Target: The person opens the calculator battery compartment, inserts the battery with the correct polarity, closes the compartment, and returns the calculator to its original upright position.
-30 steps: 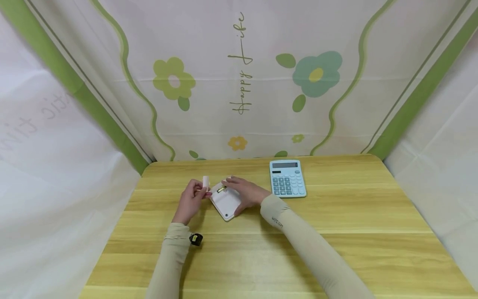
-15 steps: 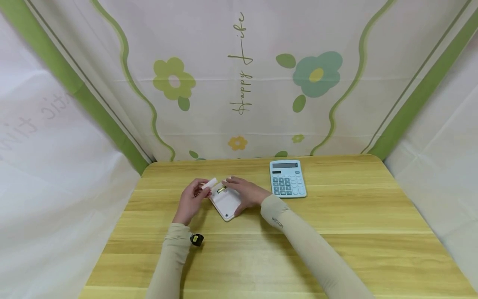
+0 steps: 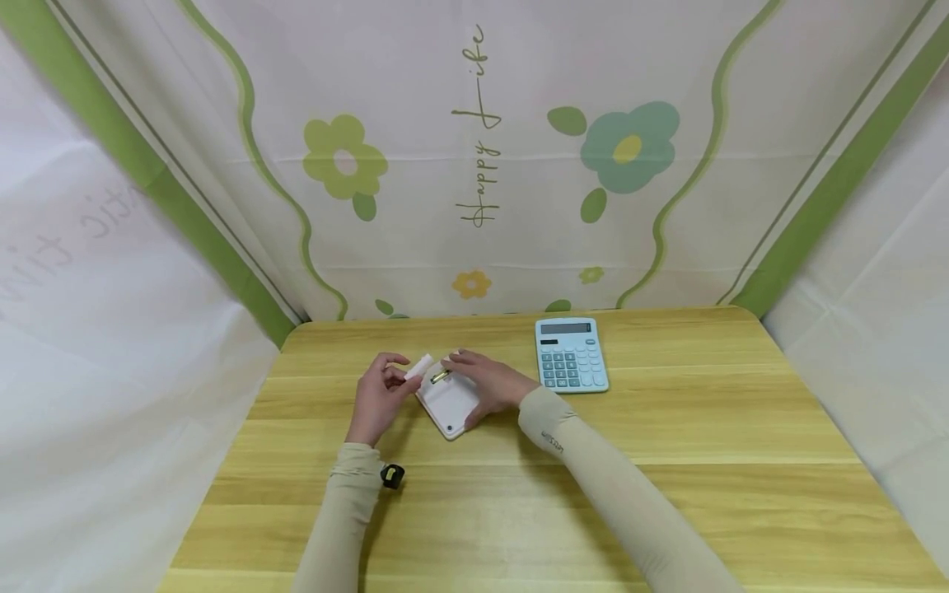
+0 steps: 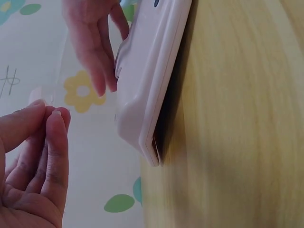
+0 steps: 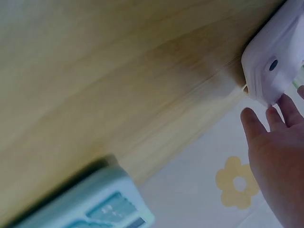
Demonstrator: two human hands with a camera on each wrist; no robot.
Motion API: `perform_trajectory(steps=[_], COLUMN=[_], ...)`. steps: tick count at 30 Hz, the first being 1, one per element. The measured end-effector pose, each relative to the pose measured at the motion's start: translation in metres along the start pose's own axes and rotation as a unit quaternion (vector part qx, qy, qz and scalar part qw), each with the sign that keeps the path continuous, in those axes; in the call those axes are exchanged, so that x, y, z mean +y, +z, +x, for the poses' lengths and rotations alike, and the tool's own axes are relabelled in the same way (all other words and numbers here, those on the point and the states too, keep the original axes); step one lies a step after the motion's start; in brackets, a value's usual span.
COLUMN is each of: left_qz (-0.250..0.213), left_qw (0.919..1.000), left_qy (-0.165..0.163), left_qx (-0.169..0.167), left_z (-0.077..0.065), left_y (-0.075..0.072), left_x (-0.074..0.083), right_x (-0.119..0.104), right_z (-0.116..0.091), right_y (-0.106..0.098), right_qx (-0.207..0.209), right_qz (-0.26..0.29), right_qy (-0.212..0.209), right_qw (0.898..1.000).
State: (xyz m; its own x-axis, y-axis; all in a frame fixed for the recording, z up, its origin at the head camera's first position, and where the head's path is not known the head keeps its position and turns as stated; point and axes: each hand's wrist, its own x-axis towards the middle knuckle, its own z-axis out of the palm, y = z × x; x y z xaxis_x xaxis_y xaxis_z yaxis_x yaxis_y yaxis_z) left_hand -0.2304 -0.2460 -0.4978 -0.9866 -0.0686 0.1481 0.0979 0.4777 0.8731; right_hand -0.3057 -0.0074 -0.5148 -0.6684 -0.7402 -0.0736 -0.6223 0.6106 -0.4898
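Observation:
A pale pink calculator (image 3: pixel 449 408) lies face down on the table, with a gold-and-black battery (image 3: pixel 441 376) in the compartment of its back. My left hand (image 3: pixel 376 399) pinches a small white battery cover (image 3: pixel 419 366) between thumb and fingertips, just off the calculator's upper left edge. My right hand (image 3: pixel 495 383) reaches across the back from the right, fingers extended by the battery and thumb at the lower right edge. In the right wrist view its fingertips (image 5: pixel 281 99) are right at the calculator's edge. The left wrist view shows the cover (image 4: pixel 42 94) only blurred.
A light blue calculator (image 3: pixel 571 354) lies face up to the right, near the back of the wooden table (image 3: pixel 667 478). A white flowered curtain (image 3: pixel 519 247) stands along the table's back edge. A small black device (image 3: pixel 392 476) sits at my left wrist.
The battery cover has turned in my left fingers from upright to slanting towards the calculator, and my fingers have shifted their pinch. My right hand and the calculator have stayed in place.

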Motion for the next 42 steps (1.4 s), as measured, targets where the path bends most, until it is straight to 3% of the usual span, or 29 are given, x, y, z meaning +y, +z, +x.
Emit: perform_trajectory(steps=[4,7,13,16,22,29,37,39,42], left_qz=[-0.015,-0.02,-0.028,-0.035,-0.042,-0.032,-0.061,-0.069,-0.075], left_qw=[0.9998,0.9995,0.9988,0.9986,0.9976,0.9982,0.9971,0.9967,0.9966], left_qy=[-0.013,-0.018,-0.022,-0.017,-0.021,-0.024,-0.03,-0.029,-0.023], left_qx=[-0.008,-0.017,-0.034,-0.036,-0.05,-0.045,-0.034,-0.031,-0.025], left_z=[0.0,0.0,-0.002,-0.002,-0.003,-0.004,-0.004,-0.004,-0.003], left_y=[0.0,0.001,0.005,0.007,0.009,0.009,0.009,0.009,0.01], left_x=[0.0,0.001,0.004,0.005,0.005,0.006,0.006,0.007,0.007], right_x=[0.0,-0.004,-0.017,-0.022,-0.025,-0.025,-0.024,-0.027,-0.03], right_z=[0.005,0.007,0.009,0.011,0.011,0.013,0.013,0.011,0.007], right_y=[-0.002,-0.006,-0.01,-0.008,-0.001,0.001,-0.002,-0.002,0.0], right_qx=[0.038,0.077,0.112,0.123,0.154,0.159,0.182,0.188,0.214], right_qz=[0.018,0.08,0.232,0.274,0.292,0.341,0.358,0.337,0.228], right_qy=[-0.01,-0.021,-0.025,-0.023,-0.013,-0.021,0.015,0.007,-0.029], right_qw=[0.999,0.994,0.966,0.954,0.944,0.926,0.916,0.923,0.949])
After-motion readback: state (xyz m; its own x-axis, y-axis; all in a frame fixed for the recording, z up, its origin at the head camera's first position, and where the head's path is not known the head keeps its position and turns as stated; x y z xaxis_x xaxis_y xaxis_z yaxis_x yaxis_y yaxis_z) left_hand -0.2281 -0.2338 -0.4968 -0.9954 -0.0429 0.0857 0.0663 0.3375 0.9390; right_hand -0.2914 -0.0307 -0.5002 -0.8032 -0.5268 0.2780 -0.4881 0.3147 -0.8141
